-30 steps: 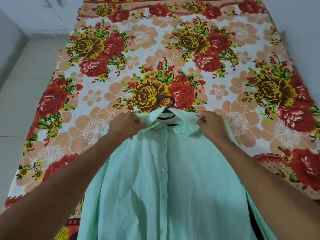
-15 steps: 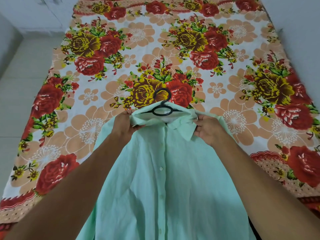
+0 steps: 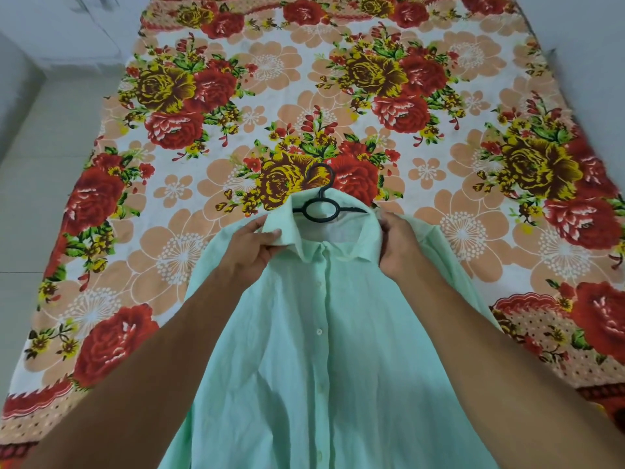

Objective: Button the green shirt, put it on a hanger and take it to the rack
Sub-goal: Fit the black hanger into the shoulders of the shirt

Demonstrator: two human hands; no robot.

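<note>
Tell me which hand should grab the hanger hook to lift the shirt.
Probably the left hand: it pinches only the collar edge just below the hanger hook, while the right hand grips the shirt at the shoulder, steadying it.

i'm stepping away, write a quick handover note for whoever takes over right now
Left hand: pinching the left side of the shirt collar.
Right hand: gripping the shirt at the right shoulder.
Hanger: inside the neck, hook sticking out over the bed.
Done: front looks buttoned, hanger is in.
Left: settle the collar, lift by the hook, carry to the rack, which is out of view.
</note>
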